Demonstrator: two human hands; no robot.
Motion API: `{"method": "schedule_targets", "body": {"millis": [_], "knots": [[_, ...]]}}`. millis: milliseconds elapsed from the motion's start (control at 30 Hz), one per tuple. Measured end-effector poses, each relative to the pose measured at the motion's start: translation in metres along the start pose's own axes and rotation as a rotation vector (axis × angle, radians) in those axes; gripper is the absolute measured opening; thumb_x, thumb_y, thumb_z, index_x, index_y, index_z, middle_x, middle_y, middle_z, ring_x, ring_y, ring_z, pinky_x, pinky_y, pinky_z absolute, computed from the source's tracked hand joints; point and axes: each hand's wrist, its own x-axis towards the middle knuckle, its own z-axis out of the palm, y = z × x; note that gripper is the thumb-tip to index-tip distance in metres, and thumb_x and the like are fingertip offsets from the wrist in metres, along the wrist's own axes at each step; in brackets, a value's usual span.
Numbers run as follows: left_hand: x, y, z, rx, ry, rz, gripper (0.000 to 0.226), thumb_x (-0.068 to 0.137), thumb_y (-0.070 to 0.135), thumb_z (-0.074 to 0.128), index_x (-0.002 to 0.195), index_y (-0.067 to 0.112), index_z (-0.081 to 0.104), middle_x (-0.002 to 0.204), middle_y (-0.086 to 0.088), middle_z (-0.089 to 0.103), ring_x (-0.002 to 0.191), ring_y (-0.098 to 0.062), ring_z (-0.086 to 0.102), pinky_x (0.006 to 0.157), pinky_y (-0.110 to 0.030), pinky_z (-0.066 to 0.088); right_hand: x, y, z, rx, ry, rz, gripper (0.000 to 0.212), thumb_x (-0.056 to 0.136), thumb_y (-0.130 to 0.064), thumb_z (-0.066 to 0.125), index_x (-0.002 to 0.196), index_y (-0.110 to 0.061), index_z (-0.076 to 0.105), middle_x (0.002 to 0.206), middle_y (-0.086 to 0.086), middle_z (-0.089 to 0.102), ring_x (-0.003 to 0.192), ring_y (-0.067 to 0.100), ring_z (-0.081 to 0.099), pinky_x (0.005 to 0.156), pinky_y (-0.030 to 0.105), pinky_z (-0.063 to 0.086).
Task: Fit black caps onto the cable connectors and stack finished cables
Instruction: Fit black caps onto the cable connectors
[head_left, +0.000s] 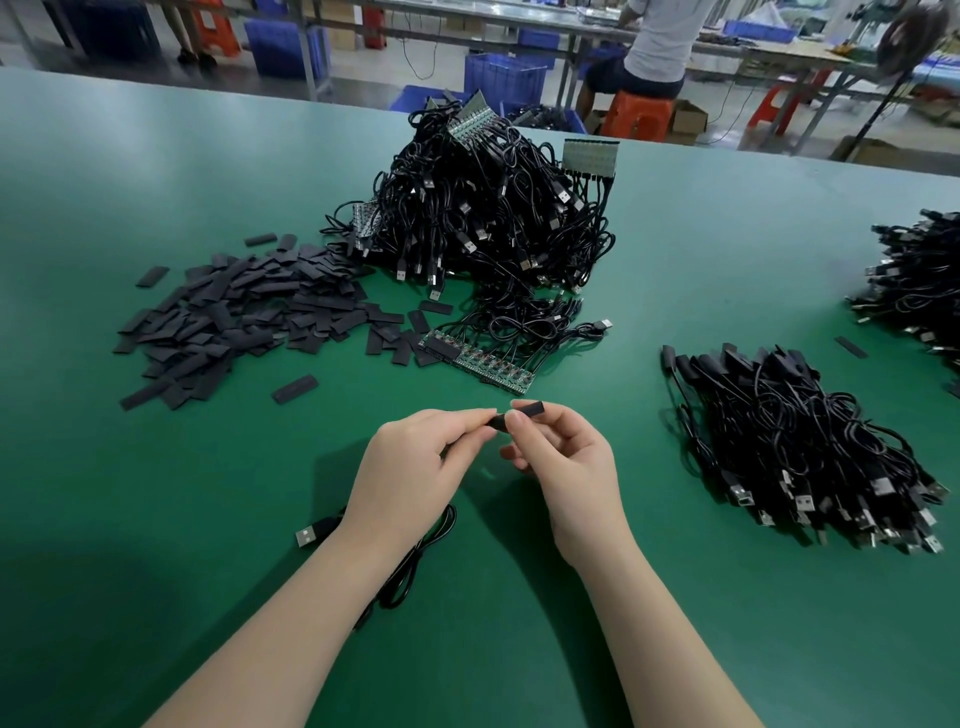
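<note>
I see both hands raised a little above the green table mat (156, 519), meeting in the middle; the left hand (415, 467) pinches with thumb and forefinger one end of a small flat black cap (522, 413), and the right hand (563, 467) pinches the other end of the same cap, its other fingers curled under; whether the connector is already inside the cap I cannot tell, because the fingers cover it; a thin black cable (415, 561) runs out from under the left wrist and lies in a loop on the mat, with its silver USB plug (307, 535) resting to the left of the forearm; farther away on the left lies a loose heap of flat black caps (244, 317); behind it, at the centre, stands a big tangled pile of black cables with green circuit strips (493, 208); one green circuit strip with cables attached (478, 361) lies flat just in front of this pile; on the right is a neat stack of capped black cables (800, 447), well apart from the hands; another cable pile (919, 280) sits at the right edge.
</note>
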Motion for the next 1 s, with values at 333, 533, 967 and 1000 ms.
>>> {"method": "schedule_targets", "body": {"millis": [333,533,967,1000], "knots": [[0.0002,0.0003,0.0003,-0.023,0.009,-0.001,0.020,0.089,0.017,0.070,0.106,0.027,0.076,0.091,0.012,0.074,0.087,0.001,0.065,0.076,-0.006,0.044,0.0000,0.0001,-0.0002,-0.021,-0.015,-0.040,0.019,0.087,-0.010,0.073,0.082,-0.028,0.076,0.076,-0.005,0.073,0.067,0.007,0.065,0.078,0.025,0.056],[0.0001,0.0002,0.0024,-0.021,-0.004,-0.011,0.020,0.091,0.019,0.068,0.107,0.028,0.075,0.095,0.012,0.074,0.089,0.000,0.064,0.077,-0.015,0.049,0.0003,-0.0008,0.0007,-0.011,0.029,-0.066,0.019,0.086,-0.010,0.075,0.092,-0.028,0.077,0.073,-0.006,0.066,0.069,0.011,0.064,0.076,0.023,0.055],[0.0000,0.0012,0.0015,-0.031,0.000,0.025,0.025,0.088,0.023,0.068,0.112,0.026,0.074,0.089,0.005,0.075,0.083,-0.004,0.065,0.073,-0.016,0.049,-0.0005,-0.0020,0.0015,-0.025,0.034,-0.060,0.019,0.084,-0.008,0.076,0.090,-0.026,0.076,0.069,0.005,0.067,0.067,0.012,0.065,0.074,0.020,0.054],[0.0002,0.0013,0.0016,-0.036,-0.014,0.028,0.026,0.088,0.022,0.068,0.114,0.026,0.073,0.089,0.005,0.075,0.083,-0.004,0.065,0.072,-0.016,0.048,-0.0008,-0.0020,0.0013,-0.015,0.038,-0.070,0.021,0.085,-0.007,0.075,0.091,-0.028,0.076,0.071,0.005,0.069,0.068,0.012,0.065,0.074,0.021,0.054]]}}
